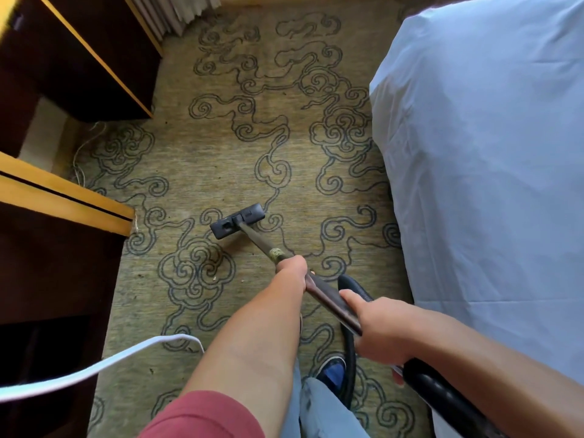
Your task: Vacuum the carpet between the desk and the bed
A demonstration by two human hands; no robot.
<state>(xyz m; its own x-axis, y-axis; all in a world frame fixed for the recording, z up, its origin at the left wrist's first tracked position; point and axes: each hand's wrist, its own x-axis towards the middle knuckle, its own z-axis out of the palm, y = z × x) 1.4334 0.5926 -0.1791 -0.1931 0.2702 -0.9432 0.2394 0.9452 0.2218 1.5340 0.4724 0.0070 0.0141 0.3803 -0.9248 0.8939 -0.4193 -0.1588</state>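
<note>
A black vacuum head [237,220] lies flat on the olive carpet [221,147] with dark swirl patterns, near the desk's corner. Its metal wand [257,241] slants back toward me. My left hand [292,267] is closed around the wand lower down. My right hand [376,327] grips the dark upper wand [328,295] near the black hose [349,343]. The dark wooden desk [63,197] with yellow edging is on the left. The bed [489,184] with a pale blue sheet is on the right.
A white cable [104,361] loops across the lower left. A thin cord [82,153] trails on the carpet under the desk. Curtain hems [177,14] hang at the far end. My blue shoe [331,371] stands beside the hose. Small crumbs dot the carpet near the desk.
</note>
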